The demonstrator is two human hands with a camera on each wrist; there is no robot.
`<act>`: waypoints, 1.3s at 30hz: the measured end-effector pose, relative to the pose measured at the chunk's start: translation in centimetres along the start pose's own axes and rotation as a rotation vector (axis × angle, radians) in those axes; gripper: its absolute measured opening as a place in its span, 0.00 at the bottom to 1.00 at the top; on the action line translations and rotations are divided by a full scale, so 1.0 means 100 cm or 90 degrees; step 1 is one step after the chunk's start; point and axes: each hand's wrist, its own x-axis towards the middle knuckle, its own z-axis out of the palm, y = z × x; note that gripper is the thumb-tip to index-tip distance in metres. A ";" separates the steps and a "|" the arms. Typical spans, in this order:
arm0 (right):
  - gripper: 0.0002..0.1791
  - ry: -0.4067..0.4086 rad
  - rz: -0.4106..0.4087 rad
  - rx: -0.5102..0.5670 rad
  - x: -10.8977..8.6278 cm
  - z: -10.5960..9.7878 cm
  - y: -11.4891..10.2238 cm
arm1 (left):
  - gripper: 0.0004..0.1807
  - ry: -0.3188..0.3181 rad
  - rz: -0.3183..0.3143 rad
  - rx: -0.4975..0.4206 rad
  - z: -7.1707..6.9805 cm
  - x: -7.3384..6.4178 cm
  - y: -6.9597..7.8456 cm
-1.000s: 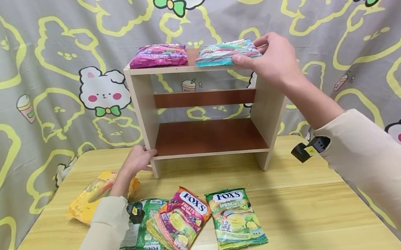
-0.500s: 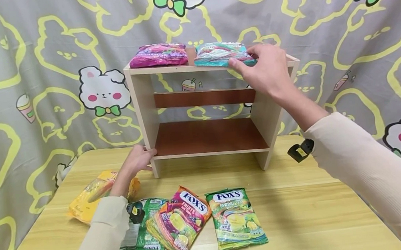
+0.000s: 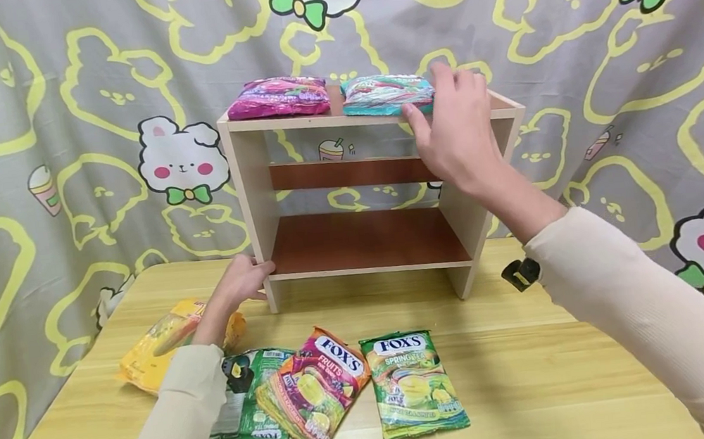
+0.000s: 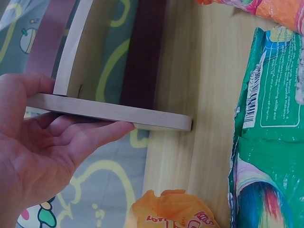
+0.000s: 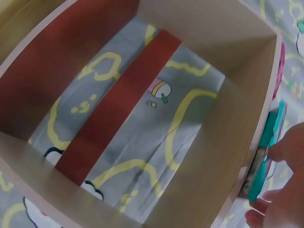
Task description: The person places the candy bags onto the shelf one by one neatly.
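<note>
My right hand is at the right end of a teal candy bag lying on top of a small wooden shelf. Its thumb touches the bag's front edge, while the fingers point up, fairly straight, beside that end. The right wrist view also has the thumb against the teal bag. A purple candy bag lies to the left on the same top board. Lower down, my left hand grips the shelf's left side panel; in the left wrist view the thumb and fingers lie on opposite faces of that panel.
On the wooden table, in front of the shelf, lie a green Fox's Spring Tea bag, an orange-purple Fox's Fruits bag, another green bag and a yellow bag. A patterned curtain hangs behind.
My right hand has moved left along the teal bag, and its fingers have straightened upward from their earlier hold on the end. The left hand has stayed on the side panel.
</note>
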 end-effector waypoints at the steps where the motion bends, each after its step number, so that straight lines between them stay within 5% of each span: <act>1: 0.33 0.014 -0.024 -0.010 -0.003 0.002 -0.002 | 0.21 0.000 0.000 0.000 0.000 0.000 0.000; 5: 0.30 0.036 -0.107 -0.036 -0.016 0.009 -0.010 | 0.23 -0.003 0.007 0.005 0.000 -0.001 0.000; 10: 0.31 0.002 -0.139 -0.059 -0.027 0.017 -0.014 | 0.22 0.000 0.006 0.003 0.000 0.000 0.000; 39: 0.30 -0.031 -0.088 -0.015 -0.012 0.034 -0.026 | 0.18 0.003 0.012 0.007 0.001 -0.002 0.001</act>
